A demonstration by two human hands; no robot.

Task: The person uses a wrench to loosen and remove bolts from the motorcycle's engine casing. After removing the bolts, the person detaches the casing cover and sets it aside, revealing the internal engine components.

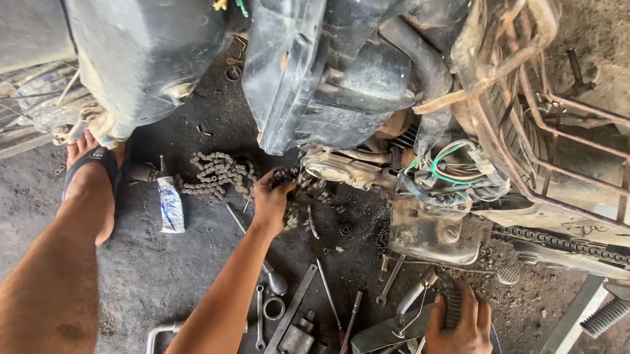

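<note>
Fingers of my left hand [273, 196] grip the greasy chain [298, 191] under the motorbike engine [426, 228]
Right hand [459, 342] clutches a ribbed footpeg [451, 300]; spanners [265, 308] and a tube [170, 205] litter the floor between

1. Left of the engine block [430, 229], the left hand [273, 200] fills the gap; a loose chain heap [220, 173] lies beyond it.
2. Below the engine block, scattered wrenches [271, 297] and rods crowd the floor.
3. Above it, black bodywork [323, 56] overhangs.
4. Right of it, a taut drive chain [589, 252] bars passage.
</note>
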